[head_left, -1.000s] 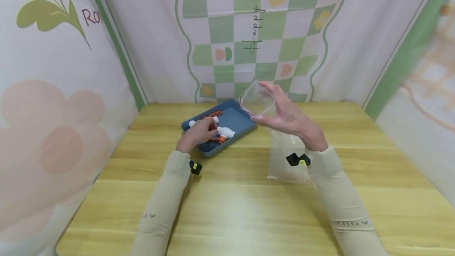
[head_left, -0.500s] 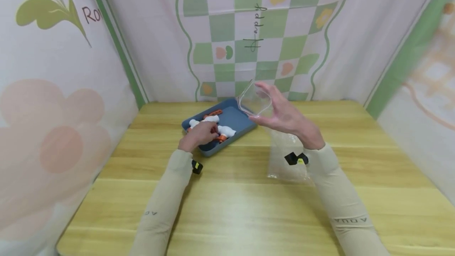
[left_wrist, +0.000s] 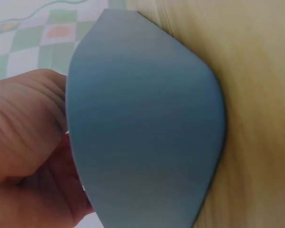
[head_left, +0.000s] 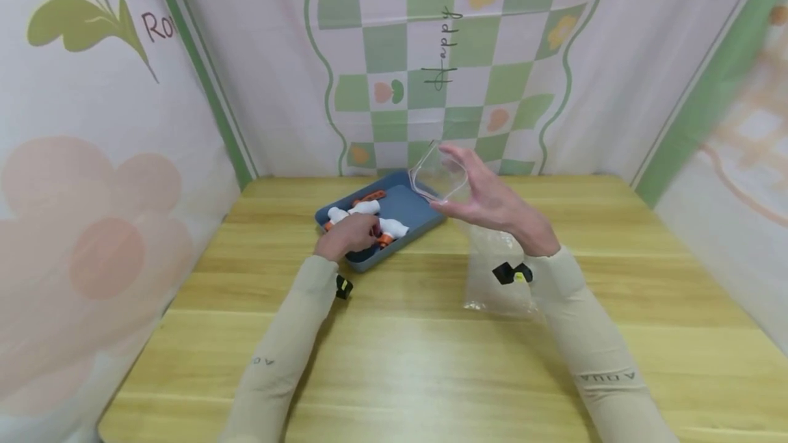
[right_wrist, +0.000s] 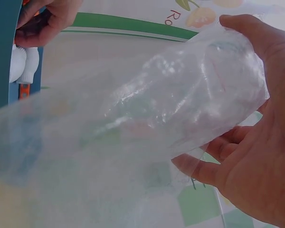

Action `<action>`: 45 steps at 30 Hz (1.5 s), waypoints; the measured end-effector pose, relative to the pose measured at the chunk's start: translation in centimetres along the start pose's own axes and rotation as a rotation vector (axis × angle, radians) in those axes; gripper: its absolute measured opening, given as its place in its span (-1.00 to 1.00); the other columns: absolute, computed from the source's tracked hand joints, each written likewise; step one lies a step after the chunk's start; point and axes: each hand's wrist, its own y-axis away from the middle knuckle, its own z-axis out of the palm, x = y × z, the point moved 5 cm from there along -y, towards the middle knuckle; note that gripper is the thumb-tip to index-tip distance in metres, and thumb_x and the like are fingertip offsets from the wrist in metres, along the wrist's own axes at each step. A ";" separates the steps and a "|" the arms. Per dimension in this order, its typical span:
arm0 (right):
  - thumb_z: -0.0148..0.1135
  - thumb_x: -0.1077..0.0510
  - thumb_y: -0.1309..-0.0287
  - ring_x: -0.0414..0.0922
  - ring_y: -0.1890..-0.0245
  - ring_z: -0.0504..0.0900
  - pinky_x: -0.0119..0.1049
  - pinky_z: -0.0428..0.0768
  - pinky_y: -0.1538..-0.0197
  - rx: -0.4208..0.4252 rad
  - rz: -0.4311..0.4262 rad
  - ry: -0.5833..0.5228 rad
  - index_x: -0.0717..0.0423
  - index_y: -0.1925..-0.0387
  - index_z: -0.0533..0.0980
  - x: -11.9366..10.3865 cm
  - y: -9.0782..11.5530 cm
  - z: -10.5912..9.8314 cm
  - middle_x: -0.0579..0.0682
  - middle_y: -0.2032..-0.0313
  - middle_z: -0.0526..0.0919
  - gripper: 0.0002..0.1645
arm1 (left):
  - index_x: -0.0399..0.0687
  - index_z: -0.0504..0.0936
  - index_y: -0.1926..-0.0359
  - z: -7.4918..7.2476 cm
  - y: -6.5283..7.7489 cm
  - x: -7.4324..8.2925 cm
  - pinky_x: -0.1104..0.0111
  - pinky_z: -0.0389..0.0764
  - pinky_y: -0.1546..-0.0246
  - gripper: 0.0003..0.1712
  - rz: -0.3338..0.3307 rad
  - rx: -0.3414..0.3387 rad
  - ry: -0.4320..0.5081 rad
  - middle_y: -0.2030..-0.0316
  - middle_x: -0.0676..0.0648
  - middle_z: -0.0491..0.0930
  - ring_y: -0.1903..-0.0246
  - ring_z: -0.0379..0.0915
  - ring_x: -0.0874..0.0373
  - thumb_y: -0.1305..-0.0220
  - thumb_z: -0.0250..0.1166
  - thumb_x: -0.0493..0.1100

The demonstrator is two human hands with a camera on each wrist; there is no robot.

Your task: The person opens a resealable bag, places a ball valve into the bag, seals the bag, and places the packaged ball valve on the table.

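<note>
My left hand reaches down into the blue tray, fingers bent among white plastic pipe fittings with orange parts. One white fitting lies right beside its fingertips, another just beyond. What the fingertips touch is hidden by the hand in the head view and by the tray wall in the left wrist view. My right hand grips a clear plastic bag at its mouth, thumb and fingers apart and holding the mouth spread. The bag's body hangs below the hand, above the table.
The tray stands at the back of the wooden table, left of the bag. An orange strip-like piece lies along its far side. A printed cloth hangs close behind the table, with more cloth at both sides.
The left hand has shifted slightly to the right within the tray, with its fingers lower among the fittings. The right hand and the bag mouth have drifted slightly left.
</note>
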 end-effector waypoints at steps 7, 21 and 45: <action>0.42 -0.08 0.09 0.05 -0.17 0.30 0.11 0.33 -0.15 -0.034 -0.003 0.012 0.03 -0.37 0.02 0.4 -0.5 0.7 0.19 -0.23 0.23 0.08 | 0.01 0.52 0.35 0.1 -0.6 0.3 0.38 0.28 0.49 -0.93 0.001 -0.050 -0.089 0.47 0.01 0.41 0.48 0.30 0.15 -0.26 0.12 -0.22; 0.41 -0.09 0.08 0.03 -0.15 0.32 0.09 0.34 -0.14 -0.017 -0.006 0.010 0.02 -0.35 0.04 0.8 -0.7 0.6 0.17 -0.21 0.26 0.05 | 0.01 0.50 0.42 0.4 -0.6 0.7 0.35 0.28 0.47 -0.84 -0.027 -0.151 -0.105 0.46 0.00 0.40 0.47 0.26 0.15 -0.23 0.09 -0.34; 0.41 -0.03 0.09 0.00 -0.12 0.31 0.05 0.33 -0.12 0.018 -0.009 0.002 -0.06 -0.36 0.04 1.0 -0.4 -0.2 0.17 -0.25 0.22 0.04 | -0.09 0.46 0.42 -0.9 -0.9 1.2 0.40 0.19 0.48 -0.87 0.149 -0.014 -0.114 0.52 0.03 0.25 0.53 0.14 0.19 -0.27 0.04 -0.30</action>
